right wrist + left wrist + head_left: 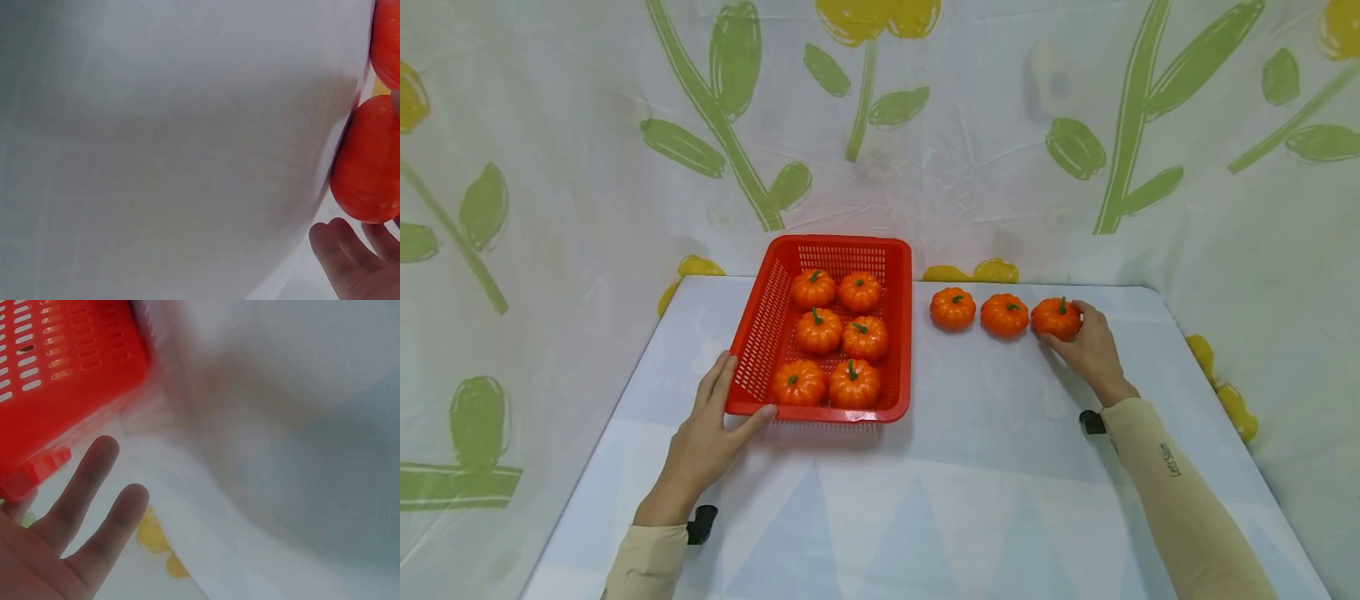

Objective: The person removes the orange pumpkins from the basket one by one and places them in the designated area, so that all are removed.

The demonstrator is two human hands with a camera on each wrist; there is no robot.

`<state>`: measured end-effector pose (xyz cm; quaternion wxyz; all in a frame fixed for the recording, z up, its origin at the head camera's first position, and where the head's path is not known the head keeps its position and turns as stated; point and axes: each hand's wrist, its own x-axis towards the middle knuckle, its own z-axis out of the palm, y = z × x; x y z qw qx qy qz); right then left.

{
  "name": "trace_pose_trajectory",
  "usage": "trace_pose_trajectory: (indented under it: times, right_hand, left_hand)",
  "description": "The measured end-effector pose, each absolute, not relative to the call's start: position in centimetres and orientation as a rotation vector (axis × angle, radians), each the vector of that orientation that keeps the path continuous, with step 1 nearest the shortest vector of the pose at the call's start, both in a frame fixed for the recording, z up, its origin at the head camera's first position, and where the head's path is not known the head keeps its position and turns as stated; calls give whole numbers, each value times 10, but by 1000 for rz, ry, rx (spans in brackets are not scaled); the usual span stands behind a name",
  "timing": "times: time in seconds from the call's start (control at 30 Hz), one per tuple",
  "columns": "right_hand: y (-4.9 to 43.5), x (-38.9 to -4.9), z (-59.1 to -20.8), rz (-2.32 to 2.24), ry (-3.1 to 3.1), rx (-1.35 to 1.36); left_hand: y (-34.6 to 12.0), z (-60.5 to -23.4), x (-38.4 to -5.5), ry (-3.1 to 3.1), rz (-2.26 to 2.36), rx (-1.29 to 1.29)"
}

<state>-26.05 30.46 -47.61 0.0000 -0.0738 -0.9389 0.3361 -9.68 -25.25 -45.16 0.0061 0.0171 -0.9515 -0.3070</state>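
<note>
A red plastic basket (908, 333) with slotted walls holds several small orange pumpkins (818, 331) with green stems. My left hand (703, 442) is at its near left corner, thumb at the front rim and fingers along the left side. In the left wrist view, two fingers (87, 481) are straight and spread beside the basket wall. My right hand (1090, 350) holds the rightmost pumpkin (1055, 317) of a row of three between thumb and fingers. That pumpkin still appears on the table. The right wrist view shows it partly, with other fingers loose beside it.
Two more pumpkins, a middle one (1004, 316) and a left one (952, 309), lie between the basket and my right hand. The white table (985, 467) ends at a flower-patterned cloth (985, 167) hanging behind and at both sides.
</note>
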Motion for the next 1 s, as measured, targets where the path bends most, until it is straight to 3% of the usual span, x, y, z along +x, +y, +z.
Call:
trace_pose_trajectory:
  times: [0.6,1.0]
  right_hand:
    - [305,-251,-463,1013,-2855,-179]
    - [271,-248,-436,1001,-2649,80]
  left_hand:
    - [-253,-451,-96,-2986,-956,62]
    - [-252,-451,-97,-2983,-959,55]
